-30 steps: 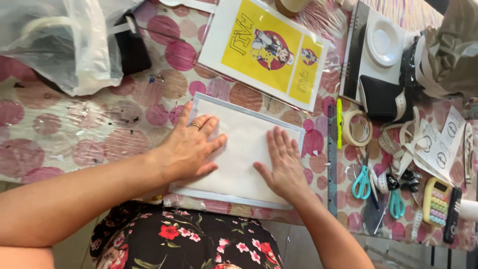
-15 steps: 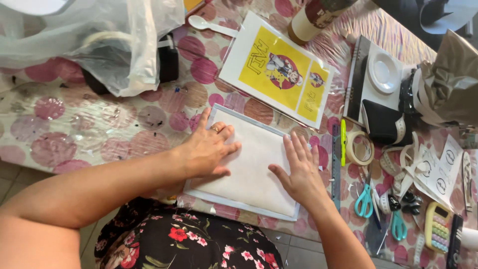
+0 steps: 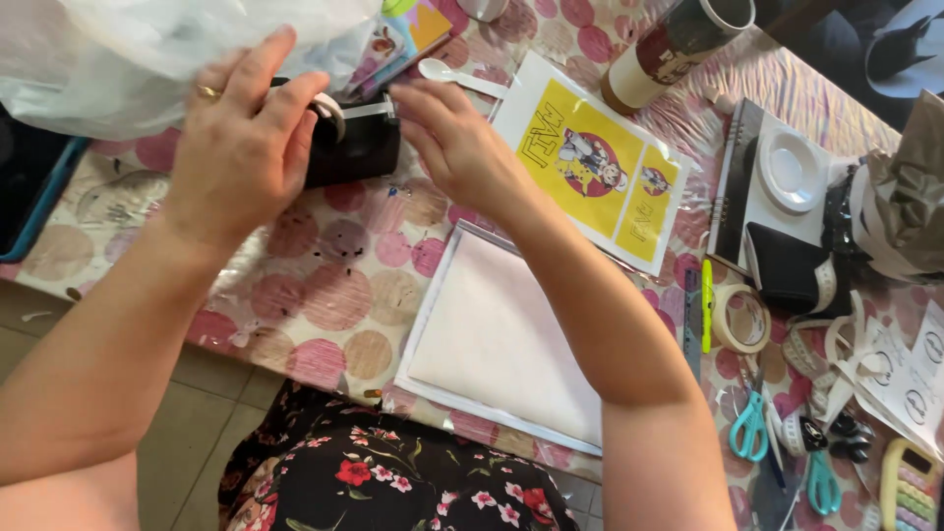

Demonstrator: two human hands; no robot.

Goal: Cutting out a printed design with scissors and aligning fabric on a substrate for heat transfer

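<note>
In the upper left of the frame the left hand (image 3: 241,128) curls over the left end of a black tape dispenser (image 3: 349,143), fingers closed on its top. Just right, the right hand (image 3: 462,147) hovers open at its other end, fingertips near it. Lower centre lies a white sheet (image 3: 501,339).

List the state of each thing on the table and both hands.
Left hand: gripping the tape dispenser
Right hand: fingers at the dispenser's front, open
Tape dispenser: black, upright on table
White sheet: flat, untouched
Yellow print: flat
Tape roll: lying flat
Scissors: closed, lying flat
Cup: upright
Plastic bag: crumpled
</note>
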